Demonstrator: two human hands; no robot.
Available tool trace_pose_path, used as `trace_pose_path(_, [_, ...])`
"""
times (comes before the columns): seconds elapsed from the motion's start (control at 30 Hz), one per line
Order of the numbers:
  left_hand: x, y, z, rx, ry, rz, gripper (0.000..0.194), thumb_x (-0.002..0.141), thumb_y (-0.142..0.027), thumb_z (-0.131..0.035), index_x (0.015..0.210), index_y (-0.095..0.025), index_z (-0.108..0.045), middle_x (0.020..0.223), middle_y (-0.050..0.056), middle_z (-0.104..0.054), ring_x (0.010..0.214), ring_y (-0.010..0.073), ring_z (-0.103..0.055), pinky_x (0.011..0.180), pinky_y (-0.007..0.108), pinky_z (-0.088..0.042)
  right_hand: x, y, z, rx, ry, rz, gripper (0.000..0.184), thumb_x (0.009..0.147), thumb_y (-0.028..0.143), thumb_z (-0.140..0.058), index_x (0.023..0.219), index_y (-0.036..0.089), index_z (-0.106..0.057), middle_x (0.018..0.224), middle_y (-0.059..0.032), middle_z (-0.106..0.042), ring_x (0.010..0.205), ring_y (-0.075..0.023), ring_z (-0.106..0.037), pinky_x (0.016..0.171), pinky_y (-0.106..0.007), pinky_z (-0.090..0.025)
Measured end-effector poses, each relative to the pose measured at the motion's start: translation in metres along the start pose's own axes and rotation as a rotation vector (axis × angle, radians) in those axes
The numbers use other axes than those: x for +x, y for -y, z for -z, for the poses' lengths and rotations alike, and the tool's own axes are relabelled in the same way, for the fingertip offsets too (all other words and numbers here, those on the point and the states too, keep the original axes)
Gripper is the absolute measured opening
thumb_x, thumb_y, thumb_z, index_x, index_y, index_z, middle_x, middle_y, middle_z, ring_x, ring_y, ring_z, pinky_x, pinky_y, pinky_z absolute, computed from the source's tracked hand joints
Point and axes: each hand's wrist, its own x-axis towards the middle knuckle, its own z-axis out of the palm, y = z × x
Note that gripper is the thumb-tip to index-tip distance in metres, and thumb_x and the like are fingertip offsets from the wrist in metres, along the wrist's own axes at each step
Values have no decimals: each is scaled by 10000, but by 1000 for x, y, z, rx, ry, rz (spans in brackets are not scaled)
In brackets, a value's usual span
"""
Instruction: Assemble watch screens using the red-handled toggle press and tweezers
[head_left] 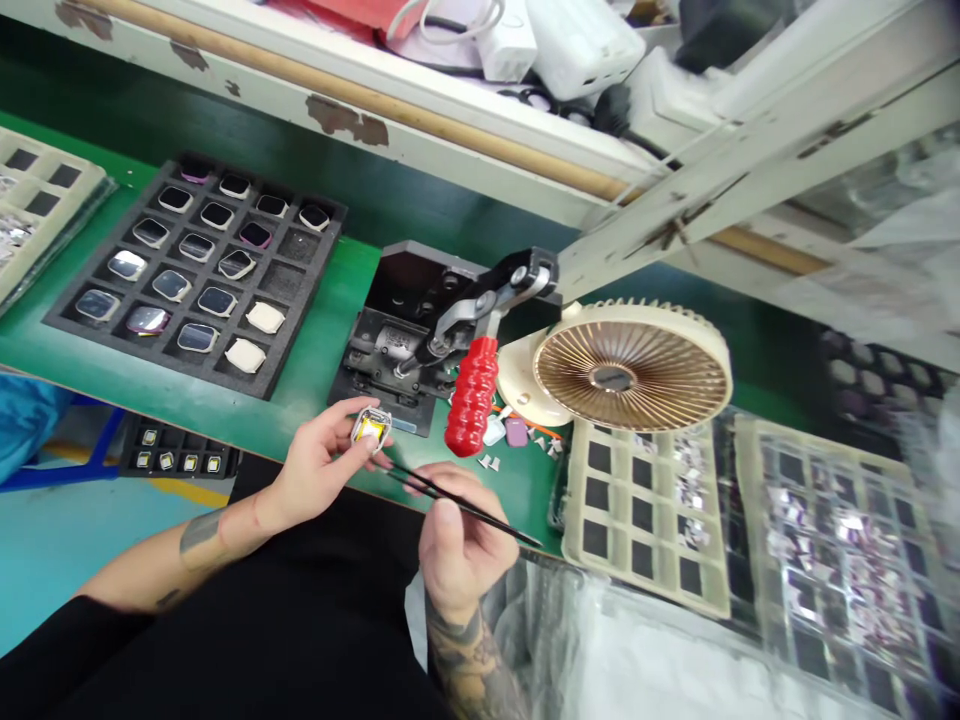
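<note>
My left hand (pixel 319 465) pinches a small watch case (pixel 371 429) with a yellow inside, held just over the front edge of the green bench. My right hand (pixel 454 535) grips black tweezers (pixel 457 500), whose tips point left toward the case and stop just below it. Right behind the case stands a black toggle press (pixel 409 330) with a red ribbed handle (pixel 472 397) hanging down.
A black foam tray (pixel 300 250) of watch cases lies at the left. A small beige fan (pixel 634 370) stands right of the press, cream compartment trays (pixel 645 500) beyond it. Small loose parts (pixel 517 435) lie under the fan. A second black tray (pixel 176 455) sits below the bench edge.
</note>
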Motion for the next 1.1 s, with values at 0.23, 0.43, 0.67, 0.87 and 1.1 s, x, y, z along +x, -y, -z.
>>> trace_pose_path(0.23, [0,0,-9,-140,28,52,531,1002,-385,-836,1439,-156,-642,1046,130,-869,839,256,-870,748,322,-689,4,-16,1,-67,-122,-117,114,1063,279,-700,1136,226,-770,1031,-70,-790,805,-200,-786,697,-349,-661])
trace_pose_path(0.43, [11,8,-3,-260,-90,233,477,955,-478,-866,1265,-144,-724,1026,121,-857,826,268,-863,738,332,-682,25,1,39,113,28,-79,108,1071,301,-667,1004,253,-736,790,-1,-712,652,-168,-682,619,-312,-559])
trace_pose_path(0.67, [18,15,9,-128,-35,179,403,982,-399,-837,1279,-157,-714,950,84,-829,746,231,-813,686,327,-637,106,49,125,-562,252,48,209,1043,336,-701,879,218,-754,786,-31,-749,728,-185,-712,708,-327,-573])
trace_pose_path(0.87, [19,16,2,18,39,117,425,967,-409,-849,1282,-169,-695,897,57,-804,710,213,-789,649,311,-623,172,20,57,-721,-114,440,148,1081,284,-652,1109,215,-781,1070,-71,-824,990,-206,-775,918,-382,-643])
trace_pose_path(1.1, [18,28,4,161,113,121,392,982,-437,-831,1223,-161,-689,1013,107,-841,806,242,-818,724,344,-661,76,10,88,-846,-269,446,319,1040,123,-662,1297,278,-769,1079,-64,-776,948,-198,-755,850,-362,-646])
